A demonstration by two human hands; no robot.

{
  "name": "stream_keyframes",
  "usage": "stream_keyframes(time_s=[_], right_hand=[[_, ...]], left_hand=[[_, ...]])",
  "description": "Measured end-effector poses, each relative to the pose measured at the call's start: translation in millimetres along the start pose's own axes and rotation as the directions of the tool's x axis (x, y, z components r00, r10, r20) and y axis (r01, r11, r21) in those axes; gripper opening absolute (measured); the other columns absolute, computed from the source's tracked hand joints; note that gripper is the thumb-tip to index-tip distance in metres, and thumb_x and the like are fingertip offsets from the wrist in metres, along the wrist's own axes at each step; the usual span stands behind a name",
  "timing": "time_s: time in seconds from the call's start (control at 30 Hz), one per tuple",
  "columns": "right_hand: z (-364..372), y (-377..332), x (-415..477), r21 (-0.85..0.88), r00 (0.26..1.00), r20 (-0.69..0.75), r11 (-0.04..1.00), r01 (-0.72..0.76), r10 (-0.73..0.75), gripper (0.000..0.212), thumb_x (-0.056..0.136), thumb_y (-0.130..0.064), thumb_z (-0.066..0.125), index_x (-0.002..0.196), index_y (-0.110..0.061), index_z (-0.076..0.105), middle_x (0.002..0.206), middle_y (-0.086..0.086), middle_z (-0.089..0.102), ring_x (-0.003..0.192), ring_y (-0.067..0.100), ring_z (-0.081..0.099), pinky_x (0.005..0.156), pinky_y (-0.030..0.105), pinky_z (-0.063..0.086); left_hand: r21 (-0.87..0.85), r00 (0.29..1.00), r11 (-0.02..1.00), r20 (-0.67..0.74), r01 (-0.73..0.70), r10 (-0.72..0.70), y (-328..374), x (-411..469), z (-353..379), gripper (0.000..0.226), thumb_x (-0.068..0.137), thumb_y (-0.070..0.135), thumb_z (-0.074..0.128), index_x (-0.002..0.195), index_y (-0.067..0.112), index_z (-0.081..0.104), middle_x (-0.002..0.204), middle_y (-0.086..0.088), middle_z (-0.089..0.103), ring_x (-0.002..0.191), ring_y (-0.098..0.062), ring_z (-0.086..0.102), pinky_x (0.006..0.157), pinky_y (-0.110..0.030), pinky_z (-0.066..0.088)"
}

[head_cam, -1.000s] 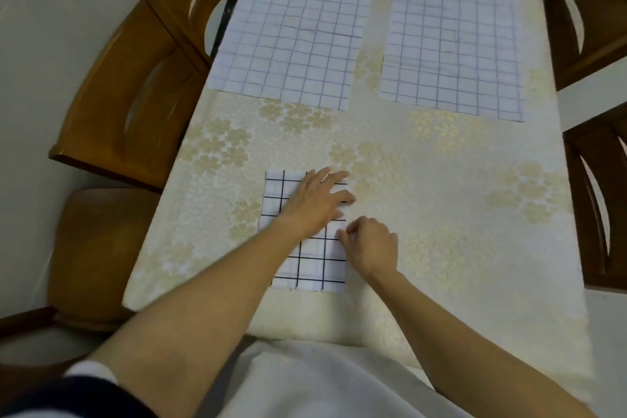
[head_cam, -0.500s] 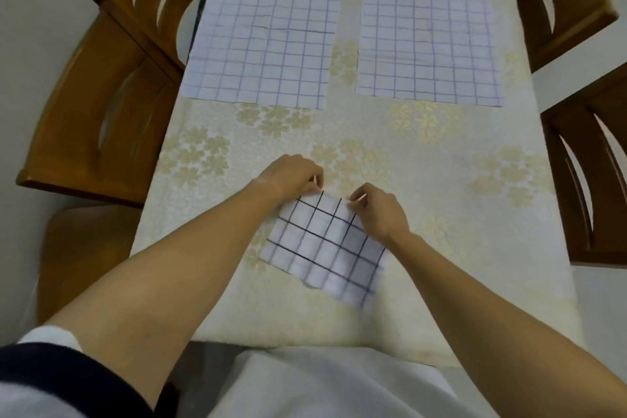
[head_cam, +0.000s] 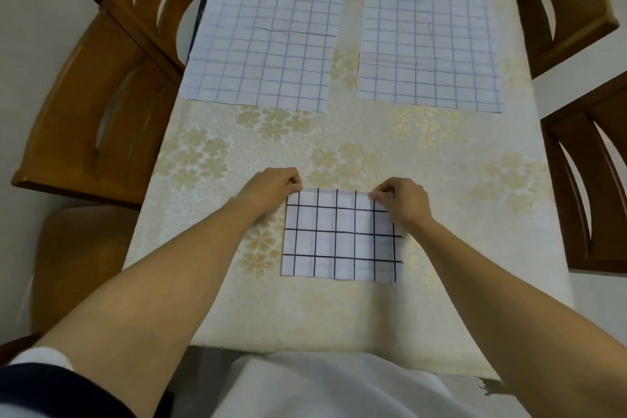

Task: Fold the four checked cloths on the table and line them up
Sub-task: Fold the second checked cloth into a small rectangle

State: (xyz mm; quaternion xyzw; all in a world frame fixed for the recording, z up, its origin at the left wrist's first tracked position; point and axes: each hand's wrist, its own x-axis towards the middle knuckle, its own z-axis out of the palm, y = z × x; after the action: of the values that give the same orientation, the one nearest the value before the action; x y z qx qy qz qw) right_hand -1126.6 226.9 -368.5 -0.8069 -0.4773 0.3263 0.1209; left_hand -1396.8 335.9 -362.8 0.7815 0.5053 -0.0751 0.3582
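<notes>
In the head view, the left hand [head_cam: 271, 188] and right hand [head_cam: 403, 200] each pinch a far corner of the folded black-checked cloth [head_cam: 339, 237], fingers curled tight. The cloth lies flat close to the near edge of the table [head_cam: 475, 316], its long axis running left to right. Open tabletop separates it from the left unfolded cloth [head_cam: 264, 37] and the right unfolded cloth [head_cam: 429, 37] beyond.

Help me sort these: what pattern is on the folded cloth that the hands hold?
The folded cloth is white with a black grid, seen best in the head view.
</notes>
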Motion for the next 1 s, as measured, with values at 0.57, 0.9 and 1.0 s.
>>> stream_keyframes(time_s=[0.57,0.9,1.0], right_hand=[[104.4,-26.7,-61.6,-0.267,0.929,-0.082,0.906,0.327,-0.360,0.058,0.107,-0.033,0.016,0.159,-0.010,0.021,0.167,0.005,0.009,0.156,0.025,0.007,0.126,0.041,-0.001],[65.8,39.1,-59.4,-0.409,0.979,-0.021,0.895,0.179,-0.205,0.075,0.101,-0.064,0.002,0.158,-0.019,-0.017,0.165,-0.004,-0.025,0.151,0.016,-0.027,0.126,0.044,-0.007],[60.9,37.8,-59.4,-0.403,0.986,-0.038,0.905,0.136,-0.165,0.077,0.100,-0.063,0.001,0.158,-0.016,-0.015,0.165,0.001,-0.025,0.151,0.021,-0.026,0.125,0.044,-0.010]], left_hand=[[0.298,0.966,0.954,-0.247,-0.001,0.078,43.0,-41.4,116.1,0.059,0.110,0.032,0.018,0.162,0.019,-0.006,0.170,0.002,-0.008,0.157,-0.019,-0.010,0.128,-0.041,-0.003],[0.351,0.952,0.927,-0.306,0.132,-0.019,-0.3,-52.6,99.0,0.063,0.103,0.058,0.001,0.160,0.034,-0.014,0.167,0.011,-0.019,0.156,-0.020,-0.016,0.127,-0.049,-0.004],[0.328,0.954,0.932,-0.293,0.154,-0.054,-6.9,-55.7,95.3,0.066,0.102,0.062,-0.001,0.159,0.032,-0.017,0.167,0.007,-0.021,0.155,-0.022,-0.021,0.127,-0.050,-0.006]])
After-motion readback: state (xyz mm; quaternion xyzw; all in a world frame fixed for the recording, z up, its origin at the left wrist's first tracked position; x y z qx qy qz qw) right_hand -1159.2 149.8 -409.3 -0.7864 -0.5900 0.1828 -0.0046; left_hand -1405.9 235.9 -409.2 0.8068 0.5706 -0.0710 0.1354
